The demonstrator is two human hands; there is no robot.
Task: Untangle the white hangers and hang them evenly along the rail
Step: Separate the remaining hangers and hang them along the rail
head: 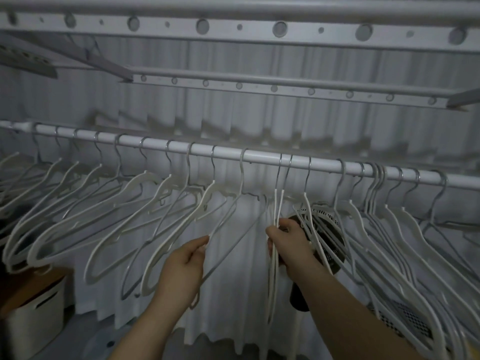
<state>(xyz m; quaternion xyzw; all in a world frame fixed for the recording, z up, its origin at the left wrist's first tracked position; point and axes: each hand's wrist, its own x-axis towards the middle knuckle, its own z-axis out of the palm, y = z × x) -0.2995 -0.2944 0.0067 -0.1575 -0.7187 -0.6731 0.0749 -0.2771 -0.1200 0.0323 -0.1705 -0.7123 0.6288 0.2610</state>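
Observation:
A white rail point(226, 152) runs across the view, sloping down to the right. Several white hangers point(109, 219) hang from it, spread out on the left and bunched closer on the right point(376, 211). My left hand point(181, 266) pinches the lower arm of one hanger point(223, 222) near the middle. My right hand point(288, 245) grips two hangers point(276, 203) that hang close together, edge-on, just right of the middle.
A white curtain point(233, 294) hangs behind the rail. A black-and-white fan point(327, 235) stands behind my right hand. A white storage box point(36, 315) sits at the lower left. Perforated drying-rack bars point(259, 87) run overhead.

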